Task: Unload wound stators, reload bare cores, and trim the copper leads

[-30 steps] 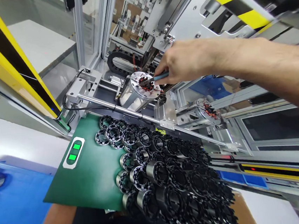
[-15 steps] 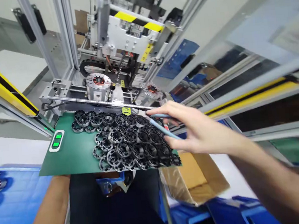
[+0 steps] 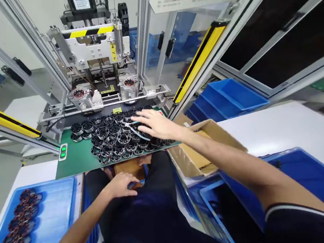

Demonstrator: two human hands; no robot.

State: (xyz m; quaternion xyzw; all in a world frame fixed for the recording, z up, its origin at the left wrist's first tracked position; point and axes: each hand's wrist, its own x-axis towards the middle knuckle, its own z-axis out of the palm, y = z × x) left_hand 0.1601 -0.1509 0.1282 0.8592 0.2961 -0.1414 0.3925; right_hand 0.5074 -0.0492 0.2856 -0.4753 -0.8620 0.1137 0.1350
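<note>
The right hand (image 3: 158,125), fingers spread, seems just above the pliers (image 3: 136,132) on stacked stator rings (image 3: 124,143), which a bump could topple.

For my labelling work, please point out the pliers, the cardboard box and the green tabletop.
Pliers (image 3: 140,134): head view, lower blue handle.
Cardboard box (image 3: 183,160): head view, left wall.
Green tabletop (image 3: 75,158): head view, bare left part.

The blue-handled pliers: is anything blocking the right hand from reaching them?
Nothing visible does: the right hand is right at the blue-handled pliers, and the slotted rings lie beneath them, not between.
</note>
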